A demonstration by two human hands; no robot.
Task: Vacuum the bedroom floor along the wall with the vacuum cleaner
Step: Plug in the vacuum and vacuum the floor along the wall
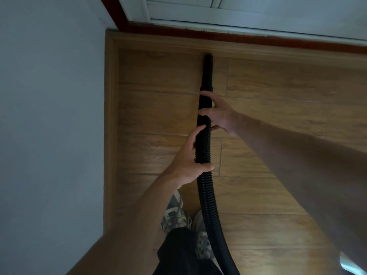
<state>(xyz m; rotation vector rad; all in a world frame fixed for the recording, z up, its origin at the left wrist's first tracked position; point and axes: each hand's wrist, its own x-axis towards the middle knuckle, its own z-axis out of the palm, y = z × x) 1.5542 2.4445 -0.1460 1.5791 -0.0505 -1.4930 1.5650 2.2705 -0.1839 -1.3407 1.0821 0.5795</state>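
At the skirting board (158, 43) ahead, vacuum nozzle (207, 72) tip touches the floor (288, 92). Right hand (219, 114) wraps its rigid upper part; left hand (186, 161) grips the ribbed hose (206, 195) just behind. Probably light. Hose flexes, so steer from the stiff section. No containers visible.

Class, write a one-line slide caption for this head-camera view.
Left hand and right hand hold a black hose, its nozzle tip at the skirting along the wooden floor.
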